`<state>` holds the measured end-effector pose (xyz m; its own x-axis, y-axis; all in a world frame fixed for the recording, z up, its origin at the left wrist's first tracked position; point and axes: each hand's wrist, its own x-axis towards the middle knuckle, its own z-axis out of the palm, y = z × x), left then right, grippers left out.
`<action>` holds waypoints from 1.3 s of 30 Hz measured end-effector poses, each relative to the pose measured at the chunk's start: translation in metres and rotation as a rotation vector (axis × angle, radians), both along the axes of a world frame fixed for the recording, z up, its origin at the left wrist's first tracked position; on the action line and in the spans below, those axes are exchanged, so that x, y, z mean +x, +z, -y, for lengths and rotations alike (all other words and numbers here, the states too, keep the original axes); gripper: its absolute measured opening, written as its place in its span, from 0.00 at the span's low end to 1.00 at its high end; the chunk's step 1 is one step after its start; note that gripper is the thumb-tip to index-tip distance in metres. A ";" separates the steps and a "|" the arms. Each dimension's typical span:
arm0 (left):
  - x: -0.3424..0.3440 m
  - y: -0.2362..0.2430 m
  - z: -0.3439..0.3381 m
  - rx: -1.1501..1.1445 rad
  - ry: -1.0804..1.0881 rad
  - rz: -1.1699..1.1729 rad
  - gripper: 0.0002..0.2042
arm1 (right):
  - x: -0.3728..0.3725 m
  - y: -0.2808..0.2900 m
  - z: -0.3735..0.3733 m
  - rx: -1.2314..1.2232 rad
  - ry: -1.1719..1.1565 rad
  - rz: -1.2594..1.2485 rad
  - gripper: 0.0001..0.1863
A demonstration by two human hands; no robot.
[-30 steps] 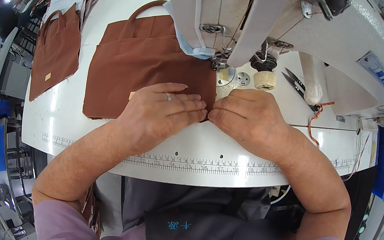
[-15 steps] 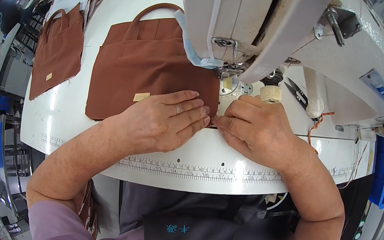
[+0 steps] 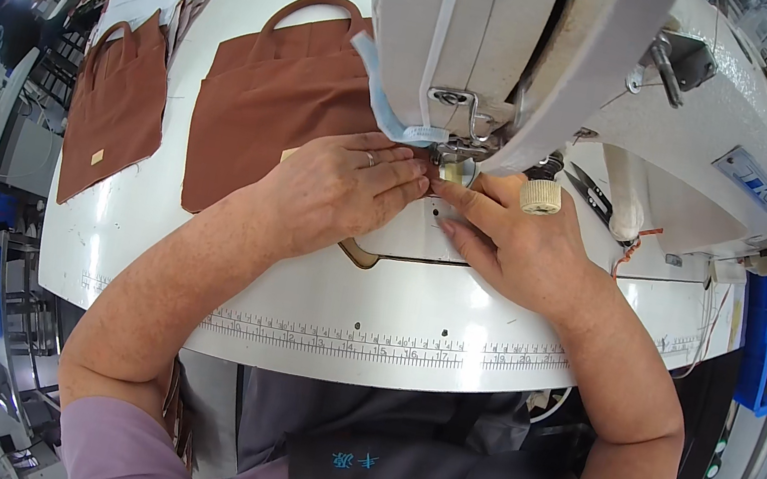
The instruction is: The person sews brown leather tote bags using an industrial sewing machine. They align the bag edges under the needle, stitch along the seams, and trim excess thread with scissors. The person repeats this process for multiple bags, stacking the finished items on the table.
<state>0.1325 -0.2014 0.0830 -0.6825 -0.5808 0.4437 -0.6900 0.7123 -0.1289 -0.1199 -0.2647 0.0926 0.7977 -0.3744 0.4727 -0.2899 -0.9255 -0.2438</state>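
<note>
Head view: we lay our left hand (image 3: 337,186), fingers extended and clasping nothing, on the brown handbag (image 3: 263,113), which lies flat on the white table (image 3: 474,305), its corner beside the sewing machine's (image 3: 702,156) needle area; our right hand's (image 3: 530,244) forefinger reaches that corner, thumb apart.

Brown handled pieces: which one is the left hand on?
The brown piece beside the sewing machine, partly under the left hand; the other pieces lie farther left, untouched.
</note>
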 end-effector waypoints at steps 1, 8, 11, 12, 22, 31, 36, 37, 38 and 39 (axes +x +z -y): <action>0.001 0.000 0.002 -0.003 0.013 -0.011 0.17 | 0.000 0.001 0.000 0.000 -0.009 -0.011 0.16; 0.001 0.004 0.012 0.002 0.051 -0.008 0.16 | -0.001 0.001 0.001 -0.008 -0.028 -0.038 0.19; 0.001 0.001 0.010 0.021 0.098 -0.007 0.16 | 0.000 0.000 0.001 -0.008 -0.020 -0.021 0.20; 0.001 0.000 0.009 0.027 0.123 -0.006 0.16 | 0.000 0.000 0.001 -0.010 -0.019 -0.019 0.20; -0.002 0.003 0.010 0.006 0.143 -0.040 0.16 | -0.001 0.004 -0.001 0.000 -0.043 -0.064 0.19; 0.009 0.010 0.006 0.355 0.196 -0.288 0.23 | -0.001 0.004 0.001 0.027 -0.014 -0.040 0.18; -0.022 0.015 -0.020 0.268 0.304 0.023 0.24 | 0.000 0.001 0.000 0.018 -0.040 -0.048 0.18; -0.034 0.018 -0.027 0.362 0.374 0.074 0.26 | -0.002 -0.002 0.001 -0.004 -0.050 -0.064 0.18; -0.040 0.022 -0.031 0.399 0.394 0.048 0.26 | -0.002 -0.003 0.002 -0.027 -0.050 -0.074 0.18; -0.044 0.026 -0.034 0.436 0.413 0.020 0.26 | -0.003 -0.005 0.002 -0.050 -0.050 -0.085 0.18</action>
<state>0.0882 -0.1677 0.1087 -0.3672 -0.9254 0.0936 -0.9215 0.3757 0.0989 -0.1225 -0.2670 0.0880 0.8165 -0.3926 0.4234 -0.3541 -0.9196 -0.1698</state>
